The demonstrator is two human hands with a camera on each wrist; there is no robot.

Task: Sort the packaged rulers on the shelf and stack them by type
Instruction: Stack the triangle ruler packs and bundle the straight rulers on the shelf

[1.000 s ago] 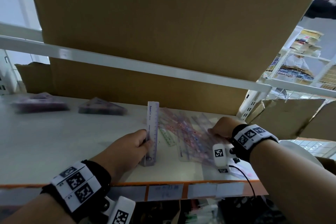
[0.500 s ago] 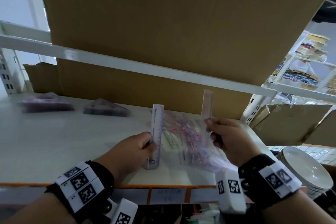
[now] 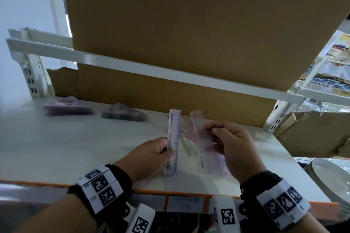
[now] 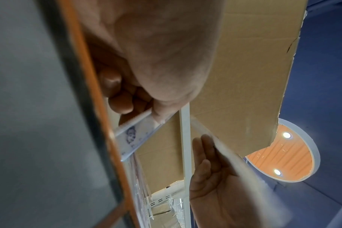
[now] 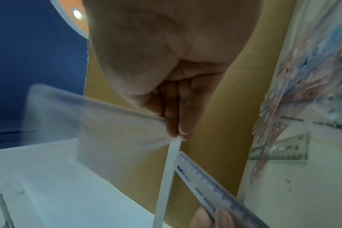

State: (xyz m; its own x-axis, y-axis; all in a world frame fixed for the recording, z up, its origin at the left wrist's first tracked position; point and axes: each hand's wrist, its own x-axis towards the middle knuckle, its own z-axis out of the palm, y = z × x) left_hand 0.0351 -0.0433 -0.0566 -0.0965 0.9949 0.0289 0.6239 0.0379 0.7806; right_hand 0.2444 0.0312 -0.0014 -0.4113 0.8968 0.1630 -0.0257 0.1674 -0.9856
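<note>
Rulers (image 3: 174,138) upright, long axis vertical

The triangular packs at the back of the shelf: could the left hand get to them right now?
Probably not at once: the left hand grips a stack of rulers on edge. The bare shelf toward the triangular packs looks unobstructed.

Left hand (image 3: 151,154) fingers curled, gripping; right hand (image 3: 234,145) apparently pinching.
</note>
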